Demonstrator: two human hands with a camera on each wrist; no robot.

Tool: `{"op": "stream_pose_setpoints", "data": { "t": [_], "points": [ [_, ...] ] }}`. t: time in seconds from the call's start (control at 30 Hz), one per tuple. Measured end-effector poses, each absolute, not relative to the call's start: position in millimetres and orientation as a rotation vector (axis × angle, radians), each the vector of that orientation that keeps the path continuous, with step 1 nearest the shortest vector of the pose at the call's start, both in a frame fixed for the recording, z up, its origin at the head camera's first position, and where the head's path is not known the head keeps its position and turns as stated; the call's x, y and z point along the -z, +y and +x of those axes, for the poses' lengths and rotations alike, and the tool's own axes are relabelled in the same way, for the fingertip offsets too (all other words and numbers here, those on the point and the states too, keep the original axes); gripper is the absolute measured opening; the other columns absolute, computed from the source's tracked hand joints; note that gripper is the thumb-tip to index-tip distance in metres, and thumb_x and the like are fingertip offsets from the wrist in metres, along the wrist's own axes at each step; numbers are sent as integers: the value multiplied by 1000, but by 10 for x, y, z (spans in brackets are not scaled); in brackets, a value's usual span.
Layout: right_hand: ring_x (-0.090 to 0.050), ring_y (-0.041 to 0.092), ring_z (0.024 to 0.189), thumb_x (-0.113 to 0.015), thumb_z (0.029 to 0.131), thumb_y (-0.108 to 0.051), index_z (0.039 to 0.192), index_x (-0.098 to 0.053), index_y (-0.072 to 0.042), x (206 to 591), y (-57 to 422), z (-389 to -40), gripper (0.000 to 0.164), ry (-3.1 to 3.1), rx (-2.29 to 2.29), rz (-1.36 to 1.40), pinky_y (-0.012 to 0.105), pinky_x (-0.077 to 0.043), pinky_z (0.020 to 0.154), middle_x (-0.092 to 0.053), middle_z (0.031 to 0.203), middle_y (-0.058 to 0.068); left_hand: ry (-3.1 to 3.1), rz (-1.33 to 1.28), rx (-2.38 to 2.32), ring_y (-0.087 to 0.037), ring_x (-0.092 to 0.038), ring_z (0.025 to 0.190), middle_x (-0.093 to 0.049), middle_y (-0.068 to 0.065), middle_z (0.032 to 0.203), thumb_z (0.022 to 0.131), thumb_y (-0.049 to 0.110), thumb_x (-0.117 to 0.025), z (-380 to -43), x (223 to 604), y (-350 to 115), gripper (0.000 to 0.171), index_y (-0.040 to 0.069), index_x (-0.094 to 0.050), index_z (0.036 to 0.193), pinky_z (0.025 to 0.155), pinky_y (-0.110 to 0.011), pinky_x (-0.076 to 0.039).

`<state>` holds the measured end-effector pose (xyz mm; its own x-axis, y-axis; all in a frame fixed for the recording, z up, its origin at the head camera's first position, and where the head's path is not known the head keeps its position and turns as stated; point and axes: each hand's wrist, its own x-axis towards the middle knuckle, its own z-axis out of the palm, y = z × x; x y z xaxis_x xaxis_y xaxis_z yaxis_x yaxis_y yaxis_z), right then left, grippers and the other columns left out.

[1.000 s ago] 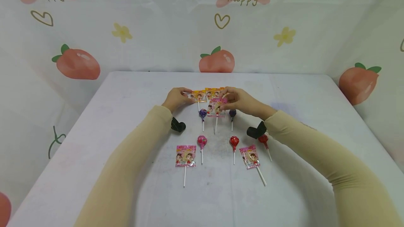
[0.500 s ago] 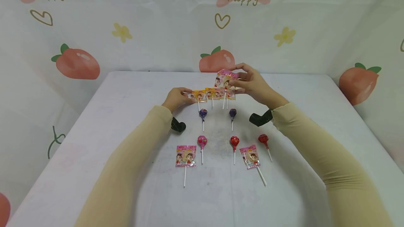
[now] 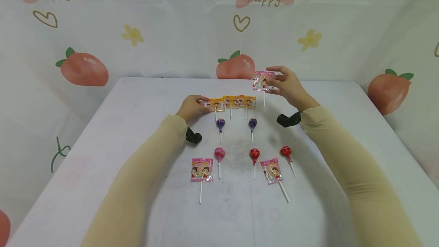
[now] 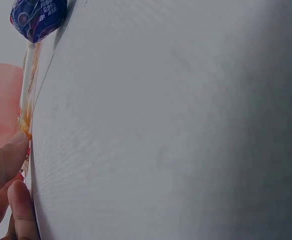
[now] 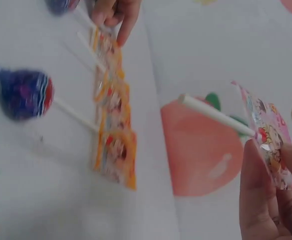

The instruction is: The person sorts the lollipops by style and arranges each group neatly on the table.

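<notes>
My right hand [image 3: 289, 87] holds a pink-wrapped lollipop [image 3: 263, 80] raised above the far part of the table, its white stick hanging down. In the right wrist view, the thumb and fingers pinch its flat packet [image 5: 271, 135]. My left hand [image 3: 193, 106] rests at the left end of a row of orange-wrapped lollipops. Its thumb [image 4: 8, 160] and fingers pinch the edge of the leftmost orange-wrapped lollipop [image 3: 217, 104]. Two more orange-wrapped lollipops [image 3: 247, 101] lie beside it, their packets overlapping. Just nearer are two purple round lollipops [image 3: 252, 122], sticks toward me.
On the white table [image 3: 233, 216], a pink round lollipop [image 3: 220, 153] and two red round lollipops [image 3: 254, 153] lie nearer to me. Two pink-packet lollipops [image 3: 202, 170] lie nearest, the right one slanted. A patterned cloth [image 3: 185, 22] hangs behind the table's far edge.
The right hand has lifted the pink-wrapped lollipop up and away from the middle, then carried it right, past the orange row. The left hand has stayed in place.
</notes>
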<state>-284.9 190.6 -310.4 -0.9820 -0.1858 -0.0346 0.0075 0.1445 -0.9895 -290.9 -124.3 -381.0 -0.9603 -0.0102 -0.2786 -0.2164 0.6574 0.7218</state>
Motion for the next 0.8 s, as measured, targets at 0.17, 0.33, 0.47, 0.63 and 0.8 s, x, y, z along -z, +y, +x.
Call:
{"op": "stream_pose_setpoints", "data": {
  "t": [0.17, 0.33, 0.47, 0.63, 0.8],
  "points": [
    [-61, 9, 88, -51, 99, -4, 141, -38, -4, 3261, 2023, -2946, 45, 2281, 1896, -115, 23, -55, 77, -55, 104, 4, 2622, -177, -1201, -21, -46, 97, -56, -8, 104, 82, 24, -78, -2920, 3822, -1246, 50, 17, -62, 130, 87, -34, -38],
    [-58, 6, 87, -50, 99, -3, 146, -33, -1, 3421, 2101, -3039, 50, 2277, 1821, -41, 26, -55, 81, -54, 105, 5, 2610, -185, -1208, -21, -46, 98, -56, -8, 107, 82, 24, -78, -2927, 3824, -1245, 51, 17, -62, 130, 88, -34, -38],
    [-57, 6, 86, -52, 98, -2, 146, -34, 0, 3540, 2126, -3088, 51, 2264, 1755, 20, 28, -55, 83, -53, 102, 3, 2606, -173, -1223, -22, -46, 99, -57, -9, 108, 82, 23, -78, -2928, 3832, -1251, 51, 17, -62, 130, 89, -35, -39],
    [-57, 6, 83, -54, 98, -4, 144, -37, -1, 3640, 2127, -3126, 50, 2275, 1676, 71, 24, -54, 77, -54, 96, 1, 2613, -156, -1234, -21, -46, 97, -57, -8, 106, 81, 22, -79, -2931, 3842, -1259, 51, 16, -62, 130, 86, -33, -38],
    [-57, 7, 76, -55, 97, -7, 143, -39, 0, 3679, 2132, -3142, 49, 2339, 1595, 75, 21, -51, 70, -57, 93, 0, 2611, -166, -1232, -21, -46, 97, -57, -8, 106, 81, 22, -79, -2933, 3836, -1255, 52, 17, -62, 130, 87, -34, -38]
  ]
}}
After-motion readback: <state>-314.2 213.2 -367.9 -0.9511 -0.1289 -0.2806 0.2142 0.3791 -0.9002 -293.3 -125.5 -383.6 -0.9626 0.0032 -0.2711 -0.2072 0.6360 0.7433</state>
